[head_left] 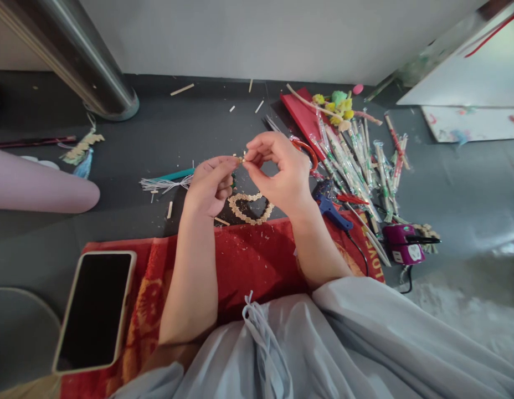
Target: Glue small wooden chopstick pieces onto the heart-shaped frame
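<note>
My left hand [212, 185] and my right hand [281, 170] meet fingertip to fingertip above the dark floor. Between their pinched tips is a tiny pale wooden piece [242, 159]; its exact shape is too small to tell. Below the hands lies a heart-shaped ring of small wooden bits [251, 221], partly hidden by my right hand. A bundle of white strings [168, 184] and a teal stick [176, 174] rest left of my left hand. Beyond my right wrist are orange-handled scissors [307, 148] and a blue glue gun [335, 213].
Several plastic-wrapped sticks [348, 160] spread at right beside a red folder [301, 113]. A purple plug adapter [400, 244] sits near the cord. A phone [94, 310] lies on the red towel [252, 260]. A metal table leg [94, 61] and a pink cylinder [45, 183] stand left.
</note>
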The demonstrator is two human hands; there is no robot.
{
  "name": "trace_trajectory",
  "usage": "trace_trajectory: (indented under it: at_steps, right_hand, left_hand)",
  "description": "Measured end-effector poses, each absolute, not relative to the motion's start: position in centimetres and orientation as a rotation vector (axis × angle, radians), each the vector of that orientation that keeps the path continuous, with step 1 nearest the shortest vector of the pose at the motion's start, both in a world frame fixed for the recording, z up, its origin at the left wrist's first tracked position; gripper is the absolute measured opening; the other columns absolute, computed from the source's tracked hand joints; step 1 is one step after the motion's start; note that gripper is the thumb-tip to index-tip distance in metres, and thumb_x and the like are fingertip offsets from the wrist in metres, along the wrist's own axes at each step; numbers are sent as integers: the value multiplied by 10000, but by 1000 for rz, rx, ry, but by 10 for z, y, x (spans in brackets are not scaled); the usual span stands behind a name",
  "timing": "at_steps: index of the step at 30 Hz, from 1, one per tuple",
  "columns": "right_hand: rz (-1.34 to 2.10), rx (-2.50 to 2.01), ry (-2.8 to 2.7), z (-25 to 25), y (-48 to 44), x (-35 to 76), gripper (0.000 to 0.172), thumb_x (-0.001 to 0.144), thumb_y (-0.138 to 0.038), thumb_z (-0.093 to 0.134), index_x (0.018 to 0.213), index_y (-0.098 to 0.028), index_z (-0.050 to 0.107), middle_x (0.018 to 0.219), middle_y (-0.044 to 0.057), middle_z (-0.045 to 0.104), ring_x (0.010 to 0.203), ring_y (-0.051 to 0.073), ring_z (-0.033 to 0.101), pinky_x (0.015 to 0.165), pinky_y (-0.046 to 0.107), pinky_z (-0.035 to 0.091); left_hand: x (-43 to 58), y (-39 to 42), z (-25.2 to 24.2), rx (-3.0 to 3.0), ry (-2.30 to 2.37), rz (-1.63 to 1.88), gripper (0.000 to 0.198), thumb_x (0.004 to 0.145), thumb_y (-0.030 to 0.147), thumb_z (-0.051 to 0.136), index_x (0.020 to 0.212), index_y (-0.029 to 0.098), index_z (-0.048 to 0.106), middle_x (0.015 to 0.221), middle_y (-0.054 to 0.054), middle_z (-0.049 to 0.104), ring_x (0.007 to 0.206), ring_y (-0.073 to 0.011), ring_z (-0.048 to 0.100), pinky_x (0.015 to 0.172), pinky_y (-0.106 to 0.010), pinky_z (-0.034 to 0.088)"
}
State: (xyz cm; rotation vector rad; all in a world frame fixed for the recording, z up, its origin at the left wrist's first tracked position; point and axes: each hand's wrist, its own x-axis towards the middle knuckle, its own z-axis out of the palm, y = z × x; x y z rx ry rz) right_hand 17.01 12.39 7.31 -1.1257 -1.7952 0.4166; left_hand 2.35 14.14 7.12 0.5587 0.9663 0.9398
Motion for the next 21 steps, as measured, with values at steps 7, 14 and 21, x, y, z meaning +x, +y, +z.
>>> trace_trajectory:
  at_steps: [7,14,21]
  right_hand:
    - [388,-1107,-1799,73,122,170,259,872,-85,586,1081,-239,594,892,-8,673,794,125,661,809,335,586]
    - [370,-1102,-1816,77,126,174,87,878,-156,627,937,-217,644,856,-2,678,754,116,636,719,301,561]
    - [295,-1088,-1861,80,129,176,109,894,-162,619,801,-205,657,796,-8,668,704,103,591,660,282,504]
  left_hand:
    - [24,143,68,591,993,966,118,816,87,571,723,152,607,490,106,325,362,-3,192,353,-124,132]
    - [23,143,65,586,955,991,100,795,141,661,711,156,609,460,122,250,368,-7,182,347,-125,125]
    - [22,143,63,592,917,997,126,779,128,699,694,163,613,463,120,252,373,-9,166,344,-133,120]
